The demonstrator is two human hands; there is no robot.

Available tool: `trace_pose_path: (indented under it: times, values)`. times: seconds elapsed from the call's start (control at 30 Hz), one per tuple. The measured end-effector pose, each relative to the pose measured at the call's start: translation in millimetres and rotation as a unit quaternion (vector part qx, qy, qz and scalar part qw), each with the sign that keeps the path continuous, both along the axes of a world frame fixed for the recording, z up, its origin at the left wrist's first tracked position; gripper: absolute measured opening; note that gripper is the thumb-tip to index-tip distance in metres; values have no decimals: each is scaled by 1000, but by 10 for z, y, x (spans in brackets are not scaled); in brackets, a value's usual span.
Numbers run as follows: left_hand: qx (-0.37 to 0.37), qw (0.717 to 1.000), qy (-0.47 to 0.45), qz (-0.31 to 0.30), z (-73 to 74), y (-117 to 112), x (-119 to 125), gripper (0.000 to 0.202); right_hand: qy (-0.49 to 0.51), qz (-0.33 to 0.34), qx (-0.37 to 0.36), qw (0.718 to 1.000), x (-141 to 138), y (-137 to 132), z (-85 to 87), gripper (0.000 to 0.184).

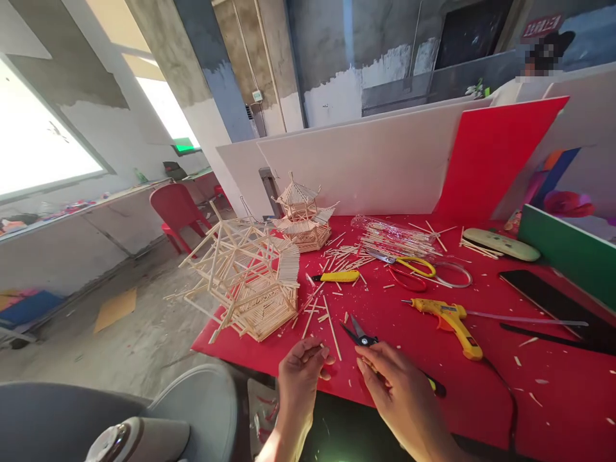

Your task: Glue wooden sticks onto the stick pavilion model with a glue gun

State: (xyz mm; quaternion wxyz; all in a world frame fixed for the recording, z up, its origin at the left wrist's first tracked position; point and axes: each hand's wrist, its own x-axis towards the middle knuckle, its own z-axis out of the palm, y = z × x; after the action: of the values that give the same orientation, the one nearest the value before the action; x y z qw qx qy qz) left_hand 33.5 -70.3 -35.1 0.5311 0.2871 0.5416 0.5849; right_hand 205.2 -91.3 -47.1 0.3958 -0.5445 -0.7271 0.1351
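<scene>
My left hand (304,371) is closed in a pinch near the table's front edge, with a short bit of wooden stick (323,347) at its fingertips. My right hand (395,380) is wrapped round pruning shears (364,339), whose blades point away from me and stand apart. Ahead of my left hand is an unfinished pavilion model (269,305) of thin wooden sticks, with an open lattice frame. A smaller tiered pavilion (303,218) with a pointed roof stands behind it. Loose sticks (332,327) lie just beyond both hands.
On the red table (385,410) lie a yellow utility knife (339,276), yellow-handled scissors (416,265), a corded glue gun (450,319), bagged sticks (399,239) and a black phone (543,296). White boards (356,163) rise behind. A grey stool (199,410) holds a bottle (144,439). Another person sits beyond.
</scene>
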Motion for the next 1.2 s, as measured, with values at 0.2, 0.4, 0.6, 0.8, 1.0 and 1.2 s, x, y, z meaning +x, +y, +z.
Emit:
trace_pose_path:
  times: [0.2,0.4,0.6,0.8,1.0,1.2]
  values:
    - [32,997,63,8,5,1,-73,18,-16,-3,-5,1000,-82,-16,-11,23]
    - [64,982,179,18,-209,139,-267,15,-29,20,-23,999,-223,121,50,21]
    - [102,971,214,11,-362,310,-320,13,2,23,84,996,-478,304,211,11]
    - [112,987,117,13,-353,369,-408,14,9,-22,182,983,-852,659,469,10]
    - [126,990,38,55,-214,336,-482,35,-20,-40,196,980,-1051,833,515,13]
    - [130,990,-28,44,34,393,-460,42,-43,-58,206,976,-1113,849,536,14]
